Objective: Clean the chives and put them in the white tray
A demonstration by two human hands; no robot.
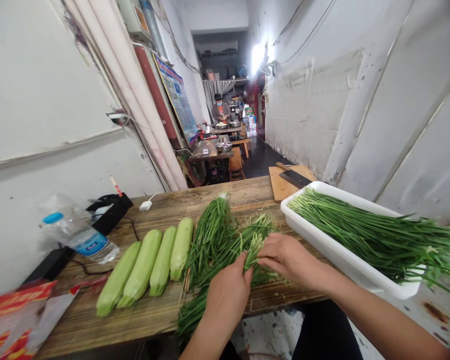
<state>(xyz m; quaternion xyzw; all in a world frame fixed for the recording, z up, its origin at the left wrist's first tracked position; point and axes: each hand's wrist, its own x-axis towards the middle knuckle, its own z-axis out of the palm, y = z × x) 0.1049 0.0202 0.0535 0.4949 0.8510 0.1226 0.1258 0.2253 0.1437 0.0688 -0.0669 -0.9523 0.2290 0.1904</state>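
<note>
Item one: a small clump of garlic chives [255,247], pale stem ends pointing up, held above the near edge of the worktop [176,207]. Left hand [228,287]: closed narrowly, thumb and fingers gripping the clump below its pale ends. Right hand [290,260]: fingers curled and nearly together, fingertips against the same stem ends; whether they pinch any stems we cannot tell.

Under and just beyond the hands we list loose chives [225,260] spread on the wood, with a bundle of chives [213,225] beside them, its cut ends facing away from us. To the left, four pale green zucchini [146,265], lying side by side. To the right, a white plastic tub [315,235], filled with long chives [360,232] that overhang its near end. Behind the tub, a wooden cutting board [279,187] bearing a cleaver [296,178]. Far left, we record a blue-capped water bottle [92,245], tilted, and a red-and-white plastic bag [18,320].
</note>
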